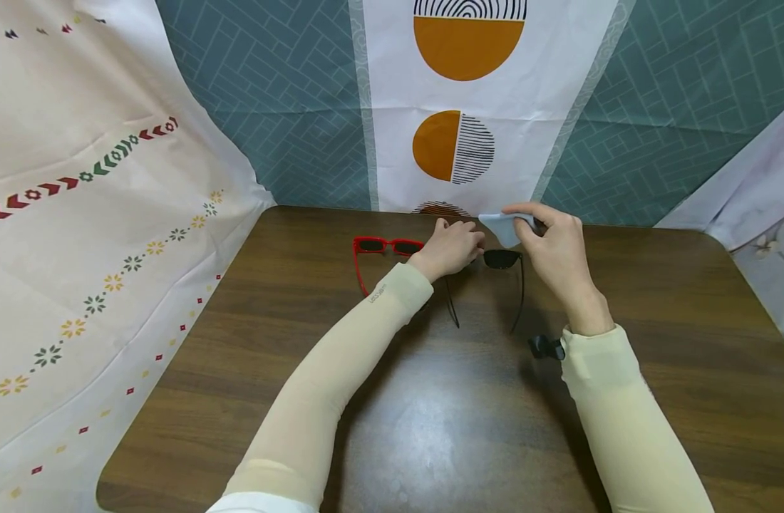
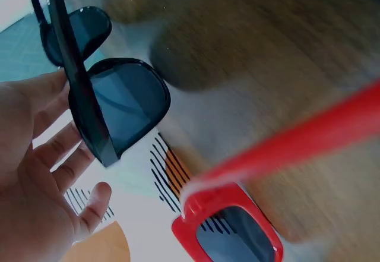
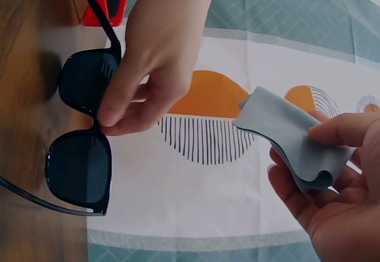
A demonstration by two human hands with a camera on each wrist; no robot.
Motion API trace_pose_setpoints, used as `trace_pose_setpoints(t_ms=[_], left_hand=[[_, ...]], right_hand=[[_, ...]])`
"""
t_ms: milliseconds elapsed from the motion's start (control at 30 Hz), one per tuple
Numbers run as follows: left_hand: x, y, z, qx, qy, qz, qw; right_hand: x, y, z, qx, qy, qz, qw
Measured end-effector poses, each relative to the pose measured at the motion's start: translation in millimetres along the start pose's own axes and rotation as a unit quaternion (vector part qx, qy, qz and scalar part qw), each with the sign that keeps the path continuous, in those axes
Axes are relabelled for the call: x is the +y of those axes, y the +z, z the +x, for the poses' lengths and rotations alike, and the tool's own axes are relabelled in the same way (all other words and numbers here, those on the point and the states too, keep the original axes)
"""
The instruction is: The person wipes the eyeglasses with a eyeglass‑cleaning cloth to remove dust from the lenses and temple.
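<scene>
Left hand [image 1: 452,247] pinches black glasses [image 1: 502,259] mid-frame; right hand [image 1: 555,246] pinches cloth [image 1: 502,229], their 1 o'clock. If left grip slips, they could twist into red glasses [image 1: 371,246], 9 o'clock.

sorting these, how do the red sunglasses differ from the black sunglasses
The red sunglasses have red frames; the black sunglasses have black ones. Lenses look boxier on the red sunglasses, rounder on the black sunglasses. The left hand holds the black sunglasses, not the red sunglasses. Both have dark lenses.
</scene>
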State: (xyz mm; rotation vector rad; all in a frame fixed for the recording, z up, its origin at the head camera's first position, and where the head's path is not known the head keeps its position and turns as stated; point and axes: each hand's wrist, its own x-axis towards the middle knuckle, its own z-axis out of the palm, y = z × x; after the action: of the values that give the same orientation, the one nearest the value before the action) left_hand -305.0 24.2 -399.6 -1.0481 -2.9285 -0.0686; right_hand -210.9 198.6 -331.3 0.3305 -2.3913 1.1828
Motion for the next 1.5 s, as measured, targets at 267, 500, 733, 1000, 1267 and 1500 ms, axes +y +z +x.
trace_pose_setpoints(t_ms=[267, 500, 733, 1000, 1267, 1500], left_hand=[[-23.4, -5.5, -28.3, 0.049, -0.074, -0.141, 0.9860], [-48.4, -11.2, -56.7, 0.109, -0.156, -0.210, 0.9589], [-81.7, -15.3, -86.1, 0.153, -0.249, -0.234, 0.9271], [-110.9, -12.4, -113.4, 0.172, -0.306, -0.267, 0.8976], [-124.2, -2.1, -123.5, 0.171, -0.339, -0.275, 0.8833], [-131.7, 10.3, -123.9, 0.147, -0.342, -0.271, 0.8875]], right_hand=[[4, 4, 4.2, -0.010, 0.002, 0.005, 0.9999], [5, 12, 7.8, -0.043, 0.012, 0.005, 0.9990], [7, 23, 9.0, -0.050, -0.006, -0.009, 0.9987], [6, 27, 8.7, -0.049, -0.016, -0.022, 0.9984], [4, 32, 8.4, -0.083, -0.006, -0.017, 0.9964], [2, 42, 11.1, -0.086, -0.011, 0.000, 0.9963]])
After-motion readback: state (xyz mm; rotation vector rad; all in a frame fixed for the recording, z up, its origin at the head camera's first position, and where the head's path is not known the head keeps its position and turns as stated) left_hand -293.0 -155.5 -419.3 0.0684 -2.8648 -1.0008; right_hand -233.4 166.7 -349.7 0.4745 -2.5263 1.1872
